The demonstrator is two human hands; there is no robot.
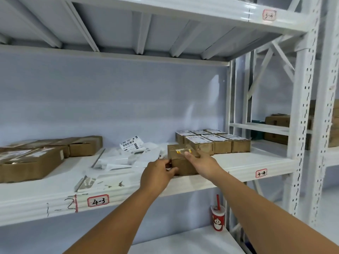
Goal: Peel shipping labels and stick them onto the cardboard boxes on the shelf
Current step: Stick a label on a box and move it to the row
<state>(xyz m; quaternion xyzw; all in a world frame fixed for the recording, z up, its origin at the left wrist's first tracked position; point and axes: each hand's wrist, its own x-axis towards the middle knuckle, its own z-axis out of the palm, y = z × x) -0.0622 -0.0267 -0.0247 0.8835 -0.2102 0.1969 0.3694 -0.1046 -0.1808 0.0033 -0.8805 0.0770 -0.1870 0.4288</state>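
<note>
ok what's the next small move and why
Probably the left hand lets go and reaches for a label in the paper pile: the front box, held with the right hand too, shows only tape on top, while the boxes behind it already carry white labels.

White shelf [238, 162], pale blue-grey back wall [110, 98]. Centre: brown cardboard box [180, 165], white + yellow scraps on top. Right of centre: brown labelled boxes [222, 146], white tops w/ black print. Mid-frame: white loose labels [131, 143], black barcodes. Left: brown left boxes [31, 162]. Lower edge: white tags [98, 200], red border, black handwriting. Bottom right: red/white cup [218, 219], red straw [218, 201].
</note>
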